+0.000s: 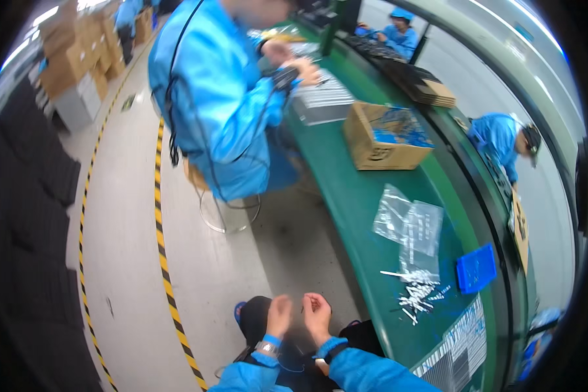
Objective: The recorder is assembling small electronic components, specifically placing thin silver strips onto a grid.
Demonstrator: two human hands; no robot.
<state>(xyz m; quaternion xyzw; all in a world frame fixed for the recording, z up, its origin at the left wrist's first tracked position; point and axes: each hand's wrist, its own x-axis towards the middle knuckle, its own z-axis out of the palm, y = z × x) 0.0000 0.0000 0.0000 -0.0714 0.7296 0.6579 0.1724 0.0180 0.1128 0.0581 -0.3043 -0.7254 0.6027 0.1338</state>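
Observation:
Both hands are over my lap, beside the green bench and close together with a small gap between them. My left hand [279,315] is smeared by motion; its fingers look bent, but whether they hold anything is not visible. Curled fingers close my right hand [317,315], and what may be in it is hidden or too small to make out. Nearest on the bench, to the right, lies a loose pile of small white and silvery rod-like parts [417,295]. Clear plastic bags [423,225] lie just beyond the pile, and a shallow blue tray [476,268] sits to its right.
Rows of pale strips [460,343] cover the near bench. A cardboard box [379,153] with blue contents stands farther along. A seated co-worker in blue [209,104] handles parts at the bench ahead. Black-and-yellow tape [165,274] marks the floor; dark stacks [26,196] line the left.

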